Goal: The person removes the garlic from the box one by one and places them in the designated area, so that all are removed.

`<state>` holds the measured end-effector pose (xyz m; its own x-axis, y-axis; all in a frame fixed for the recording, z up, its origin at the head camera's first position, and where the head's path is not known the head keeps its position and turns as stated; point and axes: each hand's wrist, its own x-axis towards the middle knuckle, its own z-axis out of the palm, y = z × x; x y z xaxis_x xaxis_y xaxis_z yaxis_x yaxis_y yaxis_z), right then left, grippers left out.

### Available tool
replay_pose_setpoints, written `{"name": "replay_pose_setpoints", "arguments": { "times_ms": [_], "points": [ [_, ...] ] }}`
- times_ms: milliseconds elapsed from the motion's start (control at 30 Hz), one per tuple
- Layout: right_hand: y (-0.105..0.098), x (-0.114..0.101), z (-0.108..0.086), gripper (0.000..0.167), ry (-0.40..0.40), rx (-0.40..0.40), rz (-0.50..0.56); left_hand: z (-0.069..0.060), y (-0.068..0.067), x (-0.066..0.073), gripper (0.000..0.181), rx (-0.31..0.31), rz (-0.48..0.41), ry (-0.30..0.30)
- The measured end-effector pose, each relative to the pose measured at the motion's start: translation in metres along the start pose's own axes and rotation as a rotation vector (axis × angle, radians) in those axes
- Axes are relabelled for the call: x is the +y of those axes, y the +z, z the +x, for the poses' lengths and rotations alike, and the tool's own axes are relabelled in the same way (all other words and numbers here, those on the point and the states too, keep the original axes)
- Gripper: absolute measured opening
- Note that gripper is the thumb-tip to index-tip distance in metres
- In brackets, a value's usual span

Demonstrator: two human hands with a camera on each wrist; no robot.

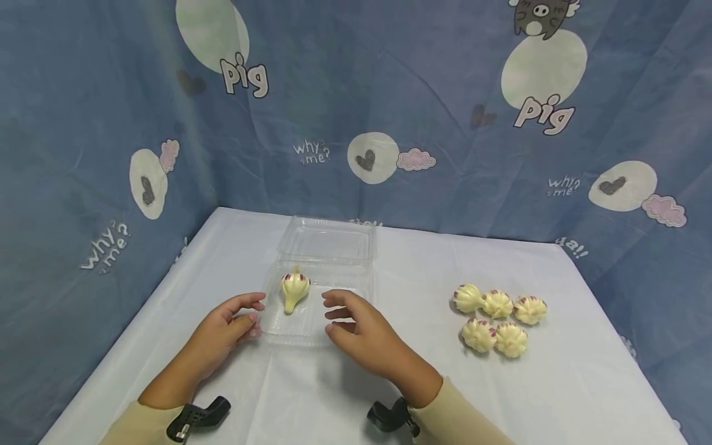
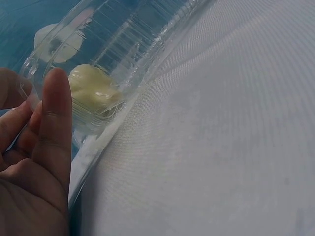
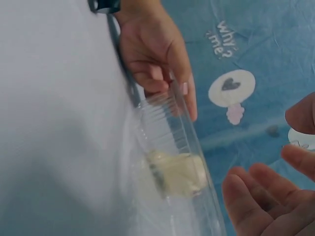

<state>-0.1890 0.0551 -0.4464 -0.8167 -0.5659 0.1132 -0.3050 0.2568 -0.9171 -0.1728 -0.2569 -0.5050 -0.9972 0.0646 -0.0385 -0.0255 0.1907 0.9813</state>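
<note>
A clear plastic clamshell box (image 1: 317,334) lies with its lid (image 1: 334,241) folded back. One garlic bulb (image 1: 294,289), cream with purple streaks, sits inside toward the left, also visible through the plastic wall as a pale garlic bulb (image 2: 91,88) in the left wrist view. My left hand (image 1: 225,330) grips the box's left rim between thumb and fingers; the right wrist view shows this left hand (image 3: 155,49) at the box's end. Over the right part of the box, my right hand (image 1: 361,334) hovers with fingers spread and nothing held. Its fingers (image 3: 241,196) are apart from the box wall.
Several more garlic bulbs (image 1: 497,304) lie in two rows on the white tablecloth (image 1: 584,371), right of the box. A blue printed curtain (image 1: 445,123) rises behind and at both sides. Black wrist devices (image 1: 197,417) are strapped at both cuffs.
</note>
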Motion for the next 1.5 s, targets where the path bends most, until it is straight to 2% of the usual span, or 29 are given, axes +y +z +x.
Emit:
{"name": "replay_pose_setpoints", "arguments": {
  "times_ms": [267,733,1067,1500],
  "points": [
    [0.012,-0.008,0.019,0.044,0.019,0.034,0.041,-0.001,0.000,0.001,0.044,0.017,0.001,0.000],
    [0.030,-0.004,0.040,0.042,0.055,0.106,-0.002,0.001,0.004,0.000,0.044,0.007,-0.001,-0.001],
    [0.043,-0.009,0.054,0.043,0.090,0.137,0.021,0.001,0.004,-0.001,0.043,-0.002,-0.006,0.018],
    [0.060,-0.003,0.072,0.045,0.073,0.205,-0.092,-0.001,0.002,-0.002,0.044,-0.012,-0.017,0.025]
  ]
}}
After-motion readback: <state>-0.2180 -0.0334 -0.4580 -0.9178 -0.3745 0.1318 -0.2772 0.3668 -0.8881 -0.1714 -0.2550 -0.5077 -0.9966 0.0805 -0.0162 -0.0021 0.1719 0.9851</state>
